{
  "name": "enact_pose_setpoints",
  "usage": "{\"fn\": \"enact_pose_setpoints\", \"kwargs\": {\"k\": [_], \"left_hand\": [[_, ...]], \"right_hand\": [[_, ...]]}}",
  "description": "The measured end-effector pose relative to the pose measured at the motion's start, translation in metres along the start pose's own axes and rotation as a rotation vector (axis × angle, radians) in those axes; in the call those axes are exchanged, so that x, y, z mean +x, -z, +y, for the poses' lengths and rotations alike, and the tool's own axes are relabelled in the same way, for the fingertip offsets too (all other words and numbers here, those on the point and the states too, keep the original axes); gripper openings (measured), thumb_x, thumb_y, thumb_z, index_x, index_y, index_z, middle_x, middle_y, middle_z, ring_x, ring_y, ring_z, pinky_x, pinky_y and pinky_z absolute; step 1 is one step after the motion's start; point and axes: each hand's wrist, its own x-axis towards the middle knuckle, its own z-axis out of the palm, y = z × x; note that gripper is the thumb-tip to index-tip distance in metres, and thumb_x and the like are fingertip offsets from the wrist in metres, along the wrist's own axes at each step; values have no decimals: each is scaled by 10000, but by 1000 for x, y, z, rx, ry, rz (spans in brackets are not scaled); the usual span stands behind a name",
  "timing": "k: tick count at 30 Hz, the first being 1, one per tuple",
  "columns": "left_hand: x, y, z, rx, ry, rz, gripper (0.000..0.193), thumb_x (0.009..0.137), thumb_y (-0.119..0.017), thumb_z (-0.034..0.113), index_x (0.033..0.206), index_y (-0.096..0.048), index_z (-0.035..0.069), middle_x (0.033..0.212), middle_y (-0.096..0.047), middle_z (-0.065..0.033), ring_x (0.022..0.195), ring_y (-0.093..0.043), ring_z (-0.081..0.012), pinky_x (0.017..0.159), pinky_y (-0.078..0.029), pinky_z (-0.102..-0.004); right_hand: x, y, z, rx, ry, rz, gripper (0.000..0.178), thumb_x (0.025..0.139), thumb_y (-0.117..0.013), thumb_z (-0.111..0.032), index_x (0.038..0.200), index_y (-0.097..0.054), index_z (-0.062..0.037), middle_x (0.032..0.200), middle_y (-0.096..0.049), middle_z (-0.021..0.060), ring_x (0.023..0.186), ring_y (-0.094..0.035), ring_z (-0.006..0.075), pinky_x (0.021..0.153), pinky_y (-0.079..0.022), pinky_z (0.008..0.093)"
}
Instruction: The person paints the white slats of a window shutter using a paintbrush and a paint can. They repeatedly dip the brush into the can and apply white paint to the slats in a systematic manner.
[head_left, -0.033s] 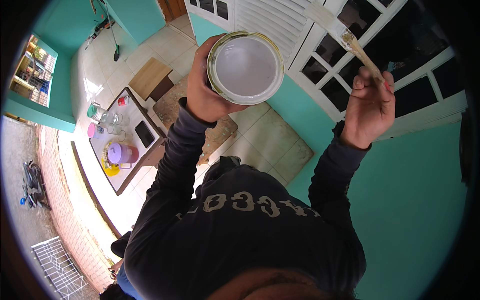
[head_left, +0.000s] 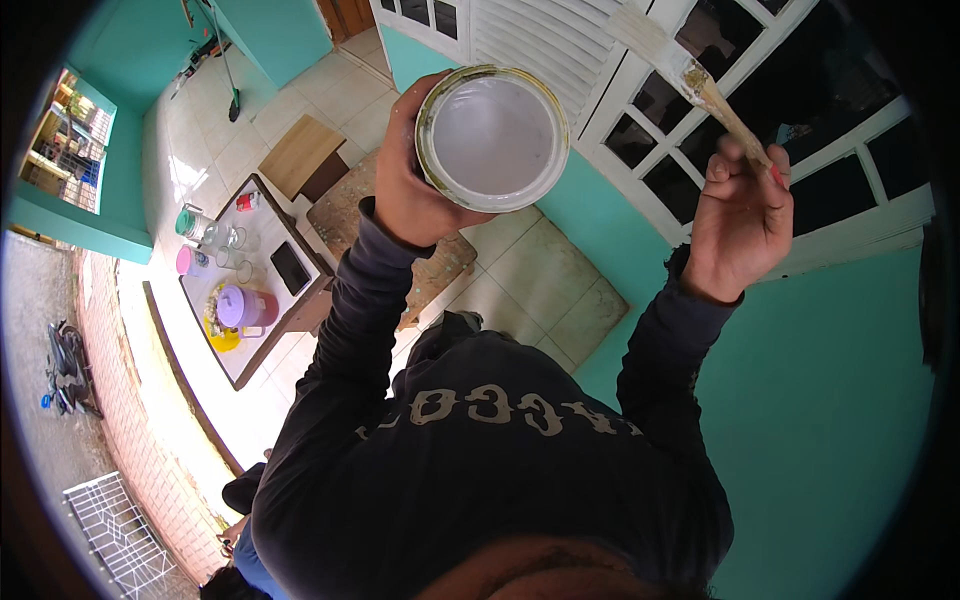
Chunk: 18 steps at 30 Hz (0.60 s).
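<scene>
Some paint (head_left: 490,140) remains in opened tin (head_left: 560,140) our left hand (head_left: 408,195) grips; right hand (head_left: 742,220) pinches brush (head_left: 708,92), door (head_left: 850,230) beyond it already white; we can't tell what's left.

Blk phone (head_left: 290,268), purple-lidded pitcher (head_left: 247,307) & glasses (head_left: 237,239) on tbl (head_left: 275,222), m'bike (head_left: 67,368) far L.

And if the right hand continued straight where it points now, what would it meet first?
Probably the white-framed glass panes, the brush in the right hand likely touching first; depth is unclear.
</scene>
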Motion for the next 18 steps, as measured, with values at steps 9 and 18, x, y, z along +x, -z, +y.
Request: {"fn": "enact_pose_setpoints", "kwargs": {"k": [9, 18], "left_hand": [[-4, 1, -27, 55, -42, 191, 1181, 480, -1003, 129, 1446, -335, 2, 1444, -495, -200, 1295, -550, -291, 1087, -447, -408], [-12, 67, -77, 125, -7, 277, 1156, 505, -993, 151, 1446, -332, 26, 1473, -451, -238, 1320, -529, -321, 1099, -436, -416]], "right_hand": [[12, -57, 2, -347, 4, -114, 285, 923, -606, -187, 1160, -564, -36, 1063, -598, 214, 818, -610, 272, 680, -494, 324], [37, -116, 100, -944, 141, -755, 309, 810, -759, -7, 1083, -617, 22, 970, -633, 158, 717, -621, 190, 660, -506, 281]]}}
